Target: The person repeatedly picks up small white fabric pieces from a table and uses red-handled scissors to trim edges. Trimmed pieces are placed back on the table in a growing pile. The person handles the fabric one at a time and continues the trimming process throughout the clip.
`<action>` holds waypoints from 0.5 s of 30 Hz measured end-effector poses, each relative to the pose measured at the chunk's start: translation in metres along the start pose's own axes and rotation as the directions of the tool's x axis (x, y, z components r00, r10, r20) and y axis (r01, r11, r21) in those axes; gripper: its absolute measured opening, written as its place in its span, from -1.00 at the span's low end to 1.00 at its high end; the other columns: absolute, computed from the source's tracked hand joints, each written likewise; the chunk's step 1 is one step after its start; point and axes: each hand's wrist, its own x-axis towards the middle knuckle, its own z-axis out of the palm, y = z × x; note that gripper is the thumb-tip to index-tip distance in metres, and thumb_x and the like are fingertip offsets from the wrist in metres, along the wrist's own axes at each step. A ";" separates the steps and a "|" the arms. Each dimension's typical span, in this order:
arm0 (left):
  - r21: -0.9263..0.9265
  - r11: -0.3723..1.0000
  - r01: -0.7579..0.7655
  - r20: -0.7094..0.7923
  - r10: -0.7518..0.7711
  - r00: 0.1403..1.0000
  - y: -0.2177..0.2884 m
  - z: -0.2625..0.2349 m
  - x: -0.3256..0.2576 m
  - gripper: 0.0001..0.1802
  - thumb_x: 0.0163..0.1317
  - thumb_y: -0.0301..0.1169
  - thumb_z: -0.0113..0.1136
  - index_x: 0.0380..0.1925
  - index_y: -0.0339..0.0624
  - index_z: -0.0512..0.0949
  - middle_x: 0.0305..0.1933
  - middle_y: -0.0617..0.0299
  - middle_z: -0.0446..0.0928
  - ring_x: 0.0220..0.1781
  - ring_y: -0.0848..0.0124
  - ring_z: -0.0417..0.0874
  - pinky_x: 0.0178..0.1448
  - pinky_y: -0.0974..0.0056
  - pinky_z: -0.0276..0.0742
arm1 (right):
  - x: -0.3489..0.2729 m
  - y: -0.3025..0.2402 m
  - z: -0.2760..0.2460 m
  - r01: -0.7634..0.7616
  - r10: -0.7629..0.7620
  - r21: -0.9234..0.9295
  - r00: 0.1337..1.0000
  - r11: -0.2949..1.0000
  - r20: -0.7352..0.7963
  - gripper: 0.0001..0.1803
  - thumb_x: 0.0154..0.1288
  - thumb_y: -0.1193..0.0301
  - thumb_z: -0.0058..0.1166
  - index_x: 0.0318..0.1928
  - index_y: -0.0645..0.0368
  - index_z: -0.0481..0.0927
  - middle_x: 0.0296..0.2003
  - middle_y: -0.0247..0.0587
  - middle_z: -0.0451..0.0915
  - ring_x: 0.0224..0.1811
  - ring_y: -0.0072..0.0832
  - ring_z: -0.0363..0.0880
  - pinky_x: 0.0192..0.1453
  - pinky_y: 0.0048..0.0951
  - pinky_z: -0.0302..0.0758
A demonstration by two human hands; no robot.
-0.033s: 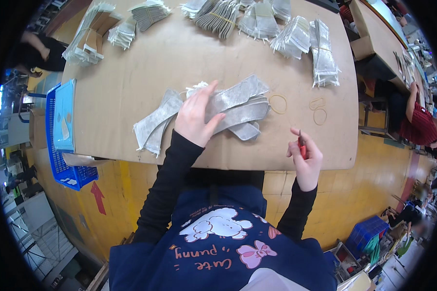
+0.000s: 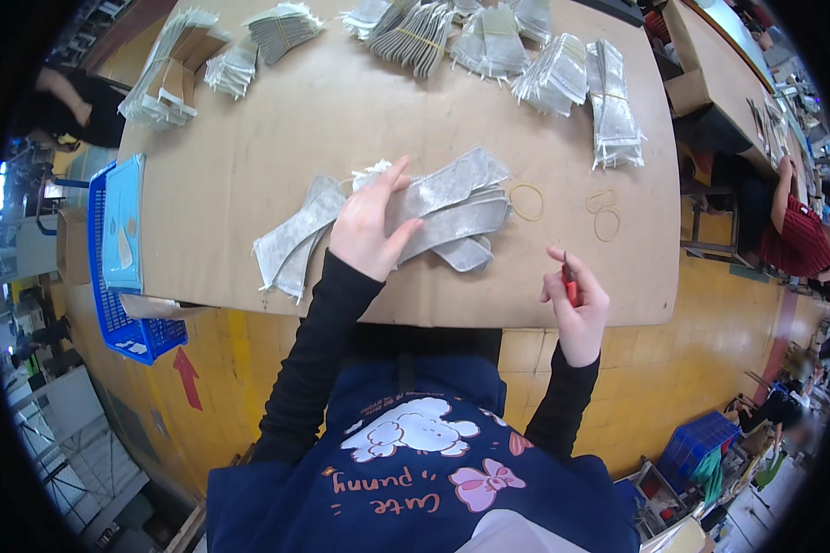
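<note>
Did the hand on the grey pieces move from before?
No. The left hand lies on the grey pieces as before, just as far from the rubber band.

We see silver-grey insole pieces point(image 2: 433, 217) spread on a plain tan cardboard tabletop point(image 2: 277, 138), with yellowish rubber bands point(image 2: 527, 202) beside them. The right hand point(image 2: 576, 304) shows a small red tool point(image 2: 571, 290). Our sleeves are black — the navy top carries a white cloud, a pink bow and orange lettering. A blue crate point(image 2: 124, 323) hangs over a yellow floor point(image 2: 701, 359) with a red arrow point(image 2: 187, 376).

Brown table point(image 2: 277, 138) bears grey insoles point(image 2: 452, 207), rubber bands point(image 2: 527, 202).
</note>
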 end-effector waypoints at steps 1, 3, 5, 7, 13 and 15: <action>0.015 0.995 -0.097 -0.039 0.097 0.995 -0.006 0.002 0.002 -0.29 -0.08 -0.49 0.31 0.18 -0.09 0.35 -0.08 0.16 0.55 0.02 0.19 0.54 0.16 0.14 0.37 | 0.002 0.001 0.001 0.031 -0.031 0.025 0.999 0.999 0.017 -0.68 0.23 0.62 0.05 0.02 0.30 0.53 -0.50 -0.43 0.36 -0.50 -0.72 0.38 -0.37 -0.68 0.38; 0.074 0.986 -0.150 -0.030 0.153 0.988 -0.013 0.003 0.001 -0.24 -0.12 -0.50 0.33 0.21 -0.07 0.33 -0.08 0.17 0.56 0.02 0.21 0.54 0.16 0.15 0.38 | 0.005 0.001 0.004 0.033 -0.034 0.029 0.999 0.999 0.032 -0.67 0.22 0.62 0.06 0.02 0.29 0.53 -0.50 -0.43 0.37 -0.50 -0.72 0.37 -0.36 -0.67 0.39; 0.097 0.982 -0.162 -0.014 0.164 0.986 -0.014 0.004 0.001 -0.24 -0.13 -0.52 0.33 0.19 -0.08 0.35 -0.10 0.19 0.56 0.00 0.22 0.55 0.13 0.16 0.40 | 0.011 0.000 0.007 0.006 -0.009 0.065 0.999 0.998 0.041 -0.65 0.20 0.63 0.09 0.03 0.28 0.53 -0.47 -0.43 0.39 -0.46 -0.72 0.37 -0.31 -0.66 0.41; 0.102 0.979 -0.174 -0.019 0.177 0.984 -0.014 0.005 0.004 -0.25 -0.15 -0.54 0.33 0.17 -0.09 0.37 -0.12 0.20 0.56 -0.02 0.23 0.55 0.11 0.18 0.41 | 0.019 -0.002 0.012 0.050 -0.053 0.062 0.998 0.997 0.044 -0.62 0.17 0.63 0.11 0.05 0.28 0.52 -0.45 -0.41 0.42 -0.44 -0.72 0.36 -0.28 -0.67 0.41; 0.060 0.980 -0.188 -0.079 0.192 0.978 -0.004 0.005 0.003 -0.32 -0.16 -0.61 0.31 0.10 -0.16 0.43 -0.13 0.17 0.54 -0.08 0.23 0.56 0.03 0.24 0.46 | 0.026 -0.009 0.020 0.157 -0.166 0.097 0.981 0.983 0.099 -0.52 0.12 0.63 0.16 0.11 0.26 0.47 -0.37 -0.33 0.50 -0.39 -0.70 0.41 -0.24 -0.67 0.40; 0.024 0.974 -0.225 -0.126 0.226 0.966 0.007 -0.001 -0.001 -0.37 -0.15 -0.63 0.30 0.06 -0.20 0.47 -0.12 0.13 0.53 -0.10 0.21 0.56 -0.02 0.25 0.48 | 0.025 -0.014 0.022 0.138 -0.152 0.118 0.981 0.983 0.123 -0.51 0.12 0.62 0.17 0.12 0.26 0.46 -0.33 -0.31 0.51 -0.36 -0.67 0.44 -0.21 -0.65 0.41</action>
